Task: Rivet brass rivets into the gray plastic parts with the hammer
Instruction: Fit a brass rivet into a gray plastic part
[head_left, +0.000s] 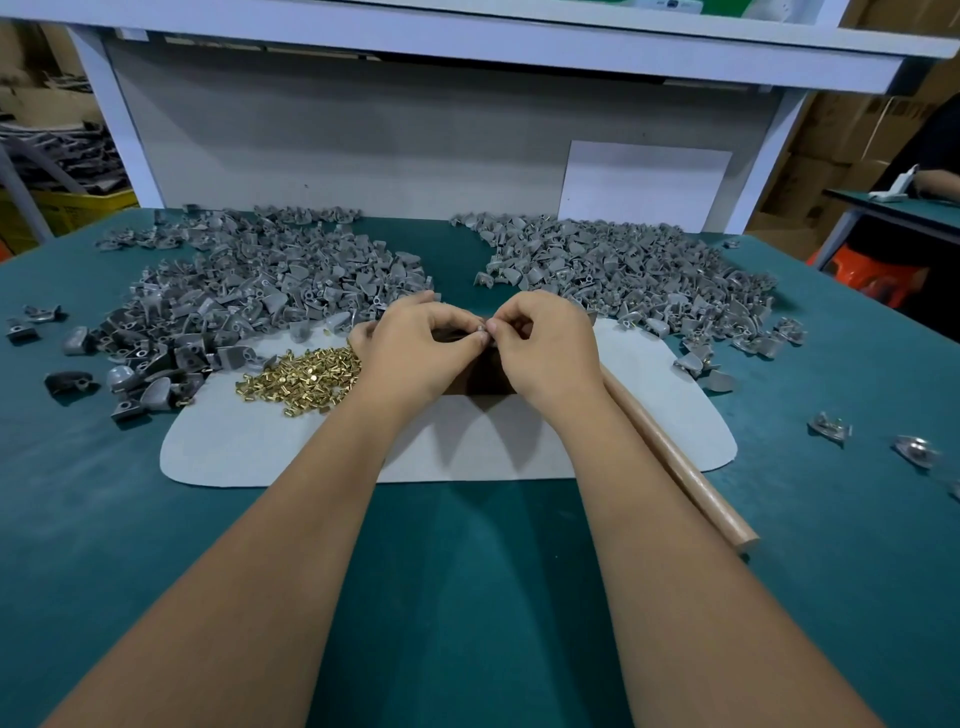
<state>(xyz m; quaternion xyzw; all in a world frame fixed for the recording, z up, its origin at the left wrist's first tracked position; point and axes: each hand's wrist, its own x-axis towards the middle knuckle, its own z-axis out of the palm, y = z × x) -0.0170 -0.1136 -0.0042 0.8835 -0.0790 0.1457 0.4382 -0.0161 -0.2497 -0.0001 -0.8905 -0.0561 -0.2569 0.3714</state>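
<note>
Teal tabletop (467, 571) fills the view, with a pale gray mat (291, 447) laid across its middle. Two heaps of gray plastic parts sit at the back: the left heap (249, 280) and the right heap (634, 270), with strays scattered toward both edges. A hammer lies on the right of the mat; only its wooden handle (691, 478) shows, running under the right forearm, the head hidden. A small pile of brass rivets (306, 379) rests on the mat just beside the left wrist.

Both hands meet over the mat's centre. The left hand (415, 348) has its fingers curled, pinching something small at the fingertips. The right hand (545, 343) pinches at the same spot, thumb and forefinger closed. A tiny gray bit (481, 328) shows between them; whether it is a part, a rivet, or both is too small to tell.

The step looks like seating a rivet in a part by hand. To do it well, the shank should go straight into the hole until the head sits flush. The piece should then rest flat on the mat, steadied by one hand before the hammer is lifted.
</note>
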